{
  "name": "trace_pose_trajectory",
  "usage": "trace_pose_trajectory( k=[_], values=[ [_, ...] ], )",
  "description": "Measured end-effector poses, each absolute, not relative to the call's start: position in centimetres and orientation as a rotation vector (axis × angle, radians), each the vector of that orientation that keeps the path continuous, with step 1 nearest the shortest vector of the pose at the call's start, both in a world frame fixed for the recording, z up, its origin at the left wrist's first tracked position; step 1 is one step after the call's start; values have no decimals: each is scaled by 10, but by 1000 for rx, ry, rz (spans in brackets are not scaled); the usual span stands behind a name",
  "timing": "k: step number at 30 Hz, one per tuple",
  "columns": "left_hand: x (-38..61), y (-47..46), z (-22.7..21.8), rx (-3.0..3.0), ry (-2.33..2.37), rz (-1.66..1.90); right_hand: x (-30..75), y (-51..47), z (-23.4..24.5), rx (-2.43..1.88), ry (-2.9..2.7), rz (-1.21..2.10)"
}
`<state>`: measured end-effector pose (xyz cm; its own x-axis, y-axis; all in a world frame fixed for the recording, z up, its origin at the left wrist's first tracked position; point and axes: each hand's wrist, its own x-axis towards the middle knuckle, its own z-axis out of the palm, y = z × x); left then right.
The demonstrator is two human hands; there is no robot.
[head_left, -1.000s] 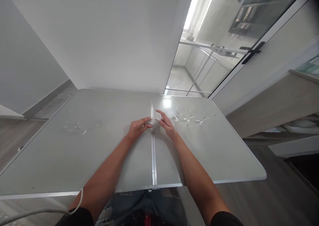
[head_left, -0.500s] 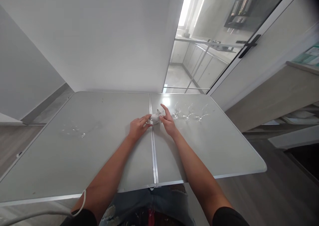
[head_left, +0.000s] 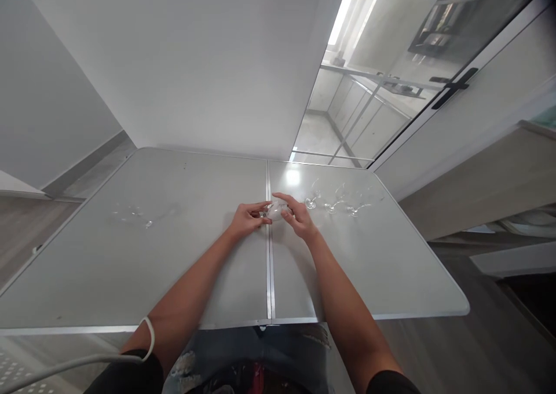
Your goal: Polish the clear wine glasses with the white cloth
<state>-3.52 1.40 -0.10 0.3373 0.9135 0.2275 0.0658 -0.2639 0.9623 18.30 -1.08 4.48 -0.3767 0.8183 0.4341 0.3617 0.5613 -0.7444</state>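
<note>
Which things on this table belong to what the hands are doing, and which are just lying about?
In hand: small glass, gripped between left hand and right hand over the table.
Lying about: three stemmed glasses right of the hands; clear glassware on the left; white cable at the near edge.

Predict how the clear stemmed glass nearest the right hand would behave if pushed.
The clear stemmed glass probably tips easily: narrow stem, small foot. Likely light and fragile, being thin see-through glass. It might slide on the smooth grey table.
</note>
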Motion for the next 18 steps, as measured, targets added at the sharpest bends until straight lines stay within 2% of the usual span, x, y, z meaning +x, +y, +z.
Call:
trace_pose_trajectory(
  k=[4, 8, 14, 18],
  values=[
    [-35, 15, -5, 1762, 955, 1238, 174, -13, 48, -1008, -1788, 712],
    [-34, 13, -11, 1934, 1081, 1277, 171, -10, 51, -1100, -1922, 614],
    [-32, 13, -13, 2031, 1081, 1248, 171, -7, 55, -1070, -1749, 1018],
    [-31, 14, -12, 1960, 1057, 1268, 166, -11, 55, -1010, -1490, 997]
  ],
)
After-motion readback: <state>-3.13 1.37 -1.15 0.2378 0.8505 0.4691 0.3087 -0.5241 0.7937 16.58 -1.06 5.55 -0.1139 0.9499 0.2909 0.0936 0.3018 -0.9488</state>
